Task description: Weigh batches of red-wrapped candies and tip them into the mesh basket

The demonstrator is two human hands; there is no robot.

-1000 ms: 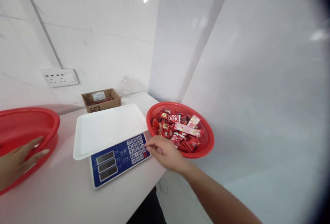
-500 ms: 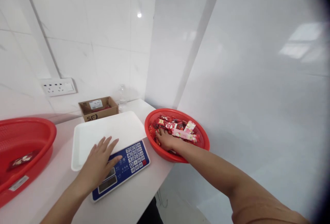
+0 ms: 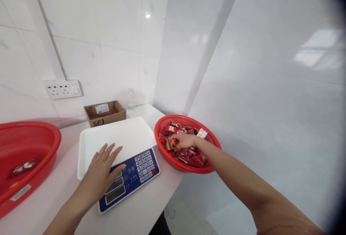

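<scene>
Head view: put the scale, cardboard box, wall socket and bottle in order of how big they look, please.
1. Scale, clearly largest, though partly hidden by the left hand
2. Cardboard box
3. Wall socket, somewhat smaller than the box
4. Bottle, clearly smallest

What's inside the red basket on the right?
Mostly red wrapped packets lie in the basket, with a pale packet near its far side. The right hand covers some. I can't see what lies beneath the top layer.
</scene>
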